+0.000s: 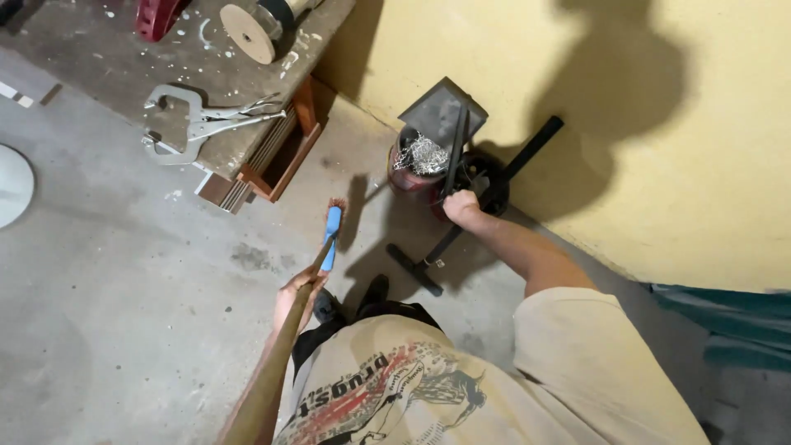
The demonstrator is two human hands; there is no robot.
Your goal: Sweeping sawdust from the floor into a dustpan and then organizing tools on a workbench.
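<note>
My left hand (298, 295) grips the wooden handle of a broom (332, 227), whose blue head and reddish bristles rest on the concrete floor in front of my feet. My right hand (460, 206) is stretched out to the yellow wall and holds the upright handle of a dark long-handled dustpan (442, 111). The pan is tipped above a red bucket (409, 180) that holds curly metal shavings (424, 153).
A black T-shaped metal bar (461, 227) lies slanted on the floor by the bucket. A workbench (124, 58) at top left carries locking clamp pliers (198, 124) and a wooden-faced roll (247, 33). A white disc (12, 185) sits at the left edge, a teal object (725, 321) at the right.
</note>
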